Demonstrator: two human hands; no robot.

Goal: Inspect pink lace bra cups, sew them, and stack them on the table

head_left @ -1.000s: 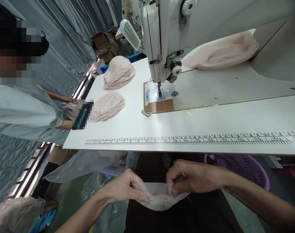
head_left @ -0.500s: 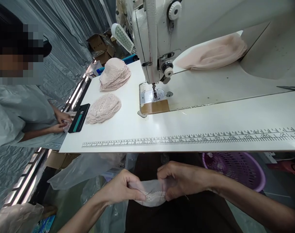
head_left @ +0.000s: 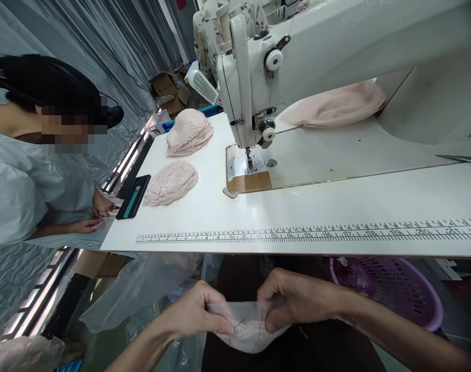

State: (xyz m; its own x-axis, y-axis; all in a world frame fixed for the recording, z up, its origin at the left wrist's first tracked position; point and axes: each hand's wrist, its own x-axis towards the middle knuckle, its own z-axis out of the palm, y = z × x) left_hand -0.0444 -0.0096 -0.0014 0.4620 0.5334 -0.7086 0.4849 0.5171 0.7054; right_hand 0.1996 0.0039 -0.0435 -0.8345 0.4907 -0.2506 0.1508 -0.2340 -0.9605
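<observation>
Above my lap, both hands hold a piece of sheer white fabric with a narrow scalloped lace trim (head_left: pixel 251 337). My left hand (head_left: pixel 204 312) pinches its left end between thumb and fingers. At the right end my right hand (head_left: pixel 297 299) grips it the same way, and the fabric sags a little between them. Beyond the table edge stands a white sewing machine (head_left: pixel 245 98), its presser foot (head_left: pixel 249 157) over the needle plate. Left of the foot lie two stacks of pale pink lace pieces, a farther stack (head_left: pixel 191 132) and a nearer stack (head_left: pixel 171 183).
A dark phone (head_left: pixel 133 197) lies at the table's left corner, close to a co-worker's hands. Pink fabric (head_left: pixel 336 106) rests under the machine arm, with scissors (head_left: pixel 460 158) at the right. A purple basket (head_left: pixel 398 294) and clear plastic bags (head_left: pixel 142 294) sit below the table.
The view has tilted, so table and machine appear slightly lower. My hands keep their grip, and the fabric between them hangs a bit fuller. The co-worker's head has come further into view.
</observation>
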